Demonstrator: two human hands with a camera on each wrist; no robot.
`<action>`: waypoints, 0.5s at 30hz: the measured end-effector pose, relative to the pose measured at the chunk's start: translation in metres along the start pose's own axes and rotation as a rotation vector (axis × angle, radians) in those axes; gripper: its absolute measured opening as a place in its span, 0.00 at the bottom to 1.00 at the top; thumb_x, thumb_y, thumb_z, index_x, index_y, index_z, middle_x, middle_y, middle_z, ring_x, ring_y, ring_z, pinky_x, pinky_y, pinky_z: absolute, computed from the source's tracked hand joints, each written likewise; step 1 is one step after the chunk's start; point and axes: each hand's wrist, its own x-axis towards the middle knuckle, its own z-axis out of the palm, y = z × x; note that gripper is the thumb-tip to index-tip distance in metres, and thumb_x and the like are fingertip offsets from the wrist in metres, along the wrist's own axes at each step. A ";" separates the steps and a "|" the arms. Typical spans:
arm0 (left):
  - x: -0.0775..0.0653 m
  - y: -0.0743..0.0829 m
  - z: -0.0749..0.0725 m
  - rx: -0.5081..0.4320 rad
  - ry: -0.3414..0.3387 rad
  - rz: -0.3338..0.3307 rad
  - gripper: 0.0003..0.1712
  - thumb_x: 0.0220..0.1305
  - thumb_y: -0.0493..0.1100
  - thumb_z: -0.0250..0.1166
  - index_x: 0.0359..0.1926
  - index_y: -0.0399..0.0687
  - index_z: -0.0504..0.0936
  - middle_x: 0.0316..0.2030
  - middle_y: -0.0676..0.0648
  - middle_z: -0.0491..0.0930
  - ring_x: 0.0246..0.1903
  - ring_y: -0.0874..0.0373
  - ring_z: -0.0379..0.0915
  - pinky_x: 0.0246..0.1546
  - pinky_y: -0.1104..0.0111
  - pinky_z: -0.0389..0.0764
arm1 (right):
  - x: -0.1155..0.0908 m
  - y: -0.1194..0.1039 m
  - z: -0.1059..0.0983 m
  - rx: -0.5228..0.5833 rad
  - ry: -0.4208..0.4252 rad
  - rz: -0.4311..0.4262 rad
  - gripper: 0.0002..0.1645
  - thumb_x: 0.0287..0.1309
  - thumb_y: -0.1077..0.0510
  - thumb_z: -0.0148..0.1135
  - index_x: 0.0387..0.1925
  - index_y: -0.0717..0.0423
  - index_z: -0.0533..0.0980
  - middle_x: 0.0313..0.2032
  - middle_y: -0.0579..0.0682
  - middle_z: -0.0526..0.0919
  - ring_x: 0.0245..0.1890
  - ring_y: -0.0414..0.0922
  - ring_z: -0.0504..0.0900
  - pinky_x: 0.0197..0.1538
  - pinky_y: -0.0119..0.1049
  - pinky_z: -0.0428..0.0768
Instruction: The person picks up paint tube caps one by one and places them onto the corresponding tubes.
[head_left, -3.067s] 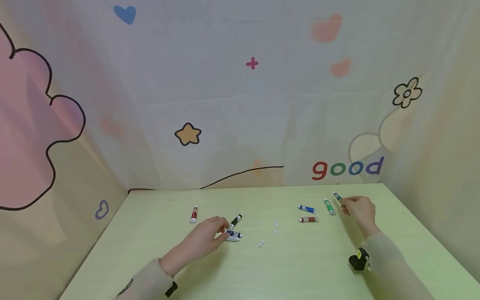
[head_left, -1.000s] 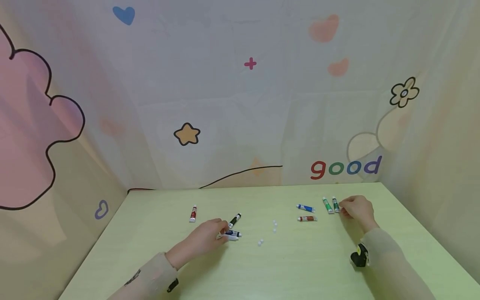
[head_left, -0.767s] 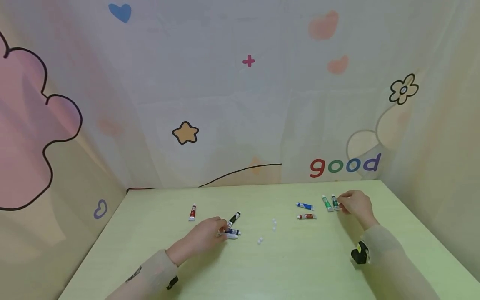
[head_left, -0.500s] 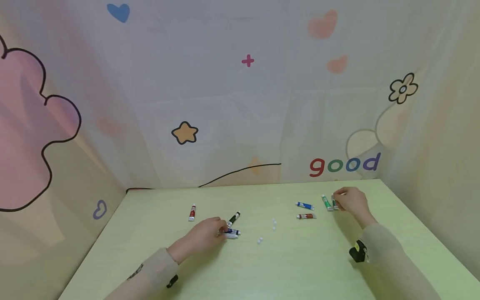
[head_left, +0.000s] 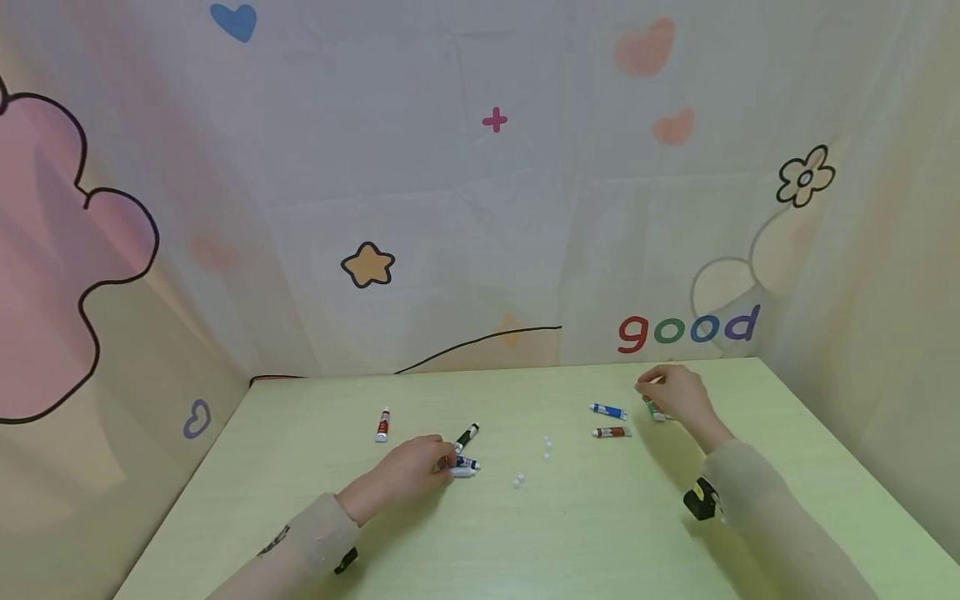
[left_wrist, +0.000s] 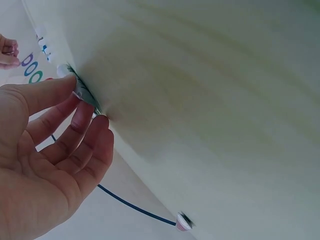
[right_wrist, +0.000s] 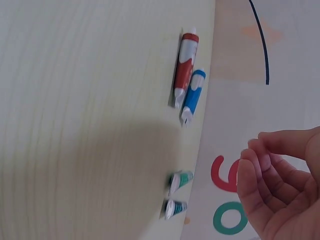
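At the table's left-centre my left hand pinches a small paint tube between thumb and fingers. A dark blue paint tube and a white one lie together at its fingertips; which one it grips is unclear. Just behind them rests a black paint tube. My right hand hovers at the back right, fingers loosely bent, nothing visible in it. Below it lie a light green paint tube and a dark green one, side by side, the dark one mostly hidden in the head view.
A blue paint tube and a brownish-red one lie left of the right hand. Farther left is a red paint tube. Several tiny white pieces dot the middle of the table. A printed cloth hangs behind.
My right hand first held the dark green paint tube, laid it beside the light green one and let go. It has since lifted and shifted left. The left hand has barely moved.
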 end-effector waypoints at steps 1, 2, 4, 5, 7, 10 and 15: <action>0.000 -0.001 0.000 0.002 -0.001 0.001 0.03 0.64 0.37 0.70 0.37 0.44 0.83 0.32 0.53 0.76 0.29 0.63 0.69 0.33 0.68 0.75 | 0.000 -0.003 0.002 0.002 -0.007 -0.002 0.18 0.68 0.58 0.60 0.47 0.72 0.78 0.35 0.64 0.85 0.30 0.51 0.83 0.33 0.37 0.83; 0.000 -0.001 0.001 0.003 -0.004 0.000 0.03 0.64 0.37 0.70 0.37 0.44 0.83 0.32 0.54 0.77 0.29 0.63 0.69 0.34 0.68 0.75 | 0.000 -0.005 0.004 0.008 -0.016 -0.006 0.17 0.68 0.58 0.60 0.47 0.72 0.78 0.36 0.65 0.85 0.31 0.52 0.83 0.34 0.38 0.84; 0.000 -0.002 0.001 0.006 -0.005 0.007 0.04 0.64 0.37 0.70 0.38 0.44 0.83 0.32 0.54 0.77 0.30 0.63 0.70 0.34 0.68 0.76 | 0.000 -0.009 0.009 0.013 -0.031 -0.019 0.17 0.68 0.58 0.60 0.48 0.72 0.78 0.37 0.65 0.85 0.33 0.55 0.84 0.36 0.41 0.84; 0.000 -0.003 0.001 0.006 -0.007 0.008 0.04 0.64 0.37 0.70 0.38 0.44 0.83 0.32 0.54 0.77 0.30 0.63 0.70 0.35 0.68 0.76 | 0.000 -0.011 0.011 0.015 -0.037 -0.029 0.17 0.68 0.58 0.60 0.48 0.72 0.78 0.37 0.65 0.85 0.33 0.56 0.84 0.36 0.41 0.84; 0.000 -0.003 0.002 0.004 -0.013 0.005 0.04 0.65 0.37 0.70 0.38 0.45 0.83 0.33 0.54 0.77 0.31 0.63 0.71 0.36 0.68 0.77 | 0.001 -0.015 0.017 0.020 -0.047 -0.048 0.17 0.68 0.59 0.61 0.48 0.71 0.79 0.37 0.64 0.85 0.34 0.57 0.85 0.37 0.41 0.85; 0.000 -0.004 0.002 0.001 -0.017 0.008 0.04 0.64 0.38 0.70 0.38 0.45 0.82 0.33 0.54 0.77 0.31 0.63 0.71 0.36 0.67 0.77 | 0.002 -0.020 0.026 0.010 -0.064 -0.082 0.16 0.67 0.58 0.62 0.47 0.69 0.80 0.36 0.60 0.86 0.33 0.55 0.85 0.36 0.39 0.84; 0.000 -0.005 0.002 -0.006 -0.035 0.006 0.05 0.64 0.38 0.70 0.38 0.46 0.81 0.33 0.54 0.77 0.30 0.63 0.68 0.34 0.68 0.76 | 0.005 -0.030 0.041 -0.036 -0.083 -0.130 0.14 0.65 0.58 0.64 0.45 0.66 0.82 0.36 0.56 0.86 0.30 0.48 0.82 0.34 0.38 0.81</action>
